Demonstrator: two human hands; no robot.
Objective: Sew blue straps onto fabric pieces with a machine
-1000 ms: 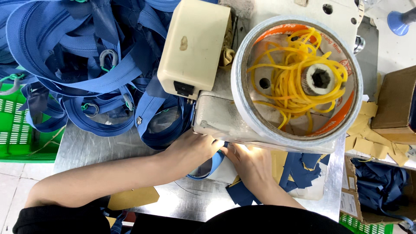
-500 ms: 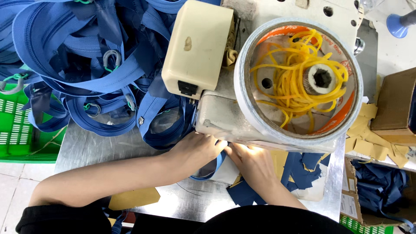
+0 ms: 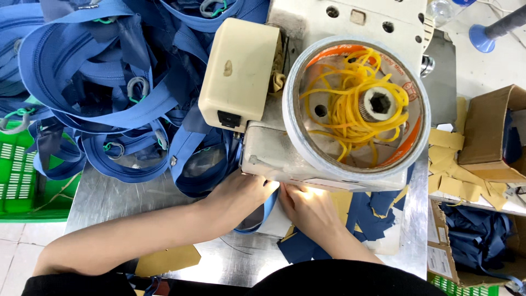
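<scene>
Two hands are seen at the front edge of one sewing machine (image 3: 329, 137). The left hand (image 3: 235, 200) is laid flat with fingers curled down onto a blue strap (image 3: 268, 205), which is pressed against the metal table (image 3: 109, 197); the right hand (image 3: 309, 211) is set just beside it, fingers extended toward the machine's underside, resting on the same strap and on a white piece (image 3: 274, 225) beneath it. Whether the strap is pinched or merely pressed cannot be told.

Directly beyond the right hand, one round clear tub (image 3: 356, 107) is seated on the machine, filled with tangled yellow bands (image 3: 350, 104); an orange curved label is seen along its inner wall. Beyond the left hand, one cream box-shaped housing (image 3: 238, 68) is found. Farther out to the left of the left hand, a heap of blue straps with zips (image 3: 98, 82) is piled, and one green crate (image 3: 22, 170) is placed at the far left. To the right of the right hand, dark blue fabric scraps (image 3: 367, 214) and tan card pieces (image 3: 455, 170) are scattered; two brown cardboard boxes (image 3: 493, 137) are stood well apart on the far right.
</scene>
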